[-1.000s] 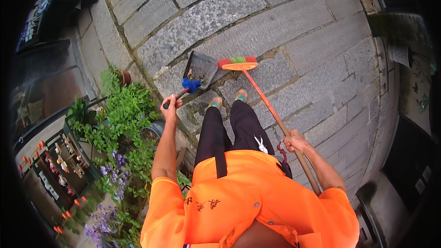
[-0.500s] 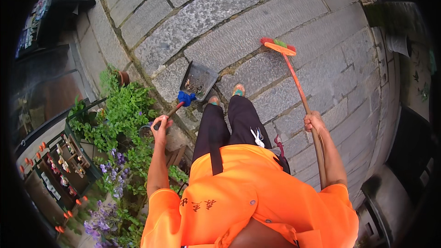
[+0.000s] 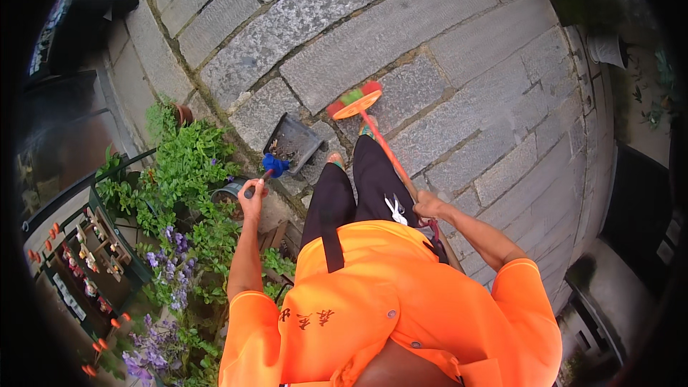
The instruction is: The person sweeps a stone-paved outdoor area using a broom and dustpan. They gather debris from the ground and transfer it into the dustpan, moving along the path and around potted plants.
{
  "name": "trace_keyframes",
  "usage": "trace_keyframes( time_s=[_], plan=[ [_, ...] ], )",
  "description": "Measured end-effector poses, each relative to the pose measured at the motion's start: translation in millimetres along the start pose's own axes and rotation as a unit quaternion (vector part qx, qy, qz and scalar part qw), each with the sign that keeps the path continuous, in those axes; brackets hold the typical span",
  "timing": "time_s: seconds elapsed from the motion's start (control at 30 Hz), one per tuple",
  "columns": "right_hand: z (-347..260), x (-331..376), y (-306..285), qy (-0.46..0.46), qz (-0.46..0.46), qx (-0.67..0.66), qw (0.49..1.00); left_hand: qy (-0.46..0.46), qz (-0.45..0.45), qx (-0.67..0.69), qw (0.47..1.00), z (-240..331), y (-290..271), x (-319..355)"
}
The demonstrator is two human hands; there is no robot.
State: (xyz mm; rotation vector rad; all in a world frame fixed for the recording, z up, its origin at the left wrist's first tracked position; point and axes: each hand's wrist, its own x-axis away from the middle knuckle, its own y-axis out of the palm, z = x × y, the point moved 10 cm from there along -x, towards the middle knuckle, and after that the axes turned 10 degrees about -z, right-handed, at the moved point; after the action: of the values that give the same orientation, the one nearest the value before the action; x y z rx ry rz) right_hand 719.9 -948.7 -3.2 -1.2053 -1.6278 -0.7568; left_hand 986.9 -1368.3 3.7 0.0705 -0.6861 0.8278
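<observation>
My left hand (image 3: 253,198) is closed round the handle of a black dustpan (image 3: 304,136), which rests on the stone paving ahead of my left foot. Dry leaves and dirt lie in the pan, and a blue wrapping covers the joint of its handle. My right hand (image 3: 430,205) grips the pole of a broom (image 3: 354,105) beside my right hip. The broom has an orange head with red and green bristles. Its head is just ahead of my right foot, to the right of the dustpan and apart from it.
Leafy plants (image 3: 190,165) and purple flowers (image 3: 172,265) crowd the left side, with a terracotta pot (image 3: 184,115) and a grey pot (image 3: 229,199) among them. A rack of small ornaments (image 3: 93,261) stands farther left. Stone slabs (image 3: 387,21) stretch ahead; a wall edge runs along the right.
The broom head has swept left toward the dustpan, and my right hand has come in from the right to beside my hip. The dustpan has shifted slightly left.
</observation>
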Motion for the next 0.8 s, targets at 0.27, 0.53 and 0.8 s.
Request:
trace_keyframes(
  time_s=[0.27, 0.53, 0.8],
  plan=[
    [-19.4, 66.8, 7.5, 0.030, -0.034, -0.220, 0.974, 0.037, 0.002, 0.072, 0.997, -33.0, -42.2, 25.5],
    [23.4, 20.1, -89.6, 0.088, 0.090, -0.384, 0.915, 0.026, 0.025, 0.078, 0.996, -52.1, -73.9, 57.0],
    [-83.1, -24.1, 87.0, 0.038, -0.094, -0.296, 0.950, -0.005, 0.084, 0.106, 0.991, -82.5, -97.8, 61.4]
  ],
)
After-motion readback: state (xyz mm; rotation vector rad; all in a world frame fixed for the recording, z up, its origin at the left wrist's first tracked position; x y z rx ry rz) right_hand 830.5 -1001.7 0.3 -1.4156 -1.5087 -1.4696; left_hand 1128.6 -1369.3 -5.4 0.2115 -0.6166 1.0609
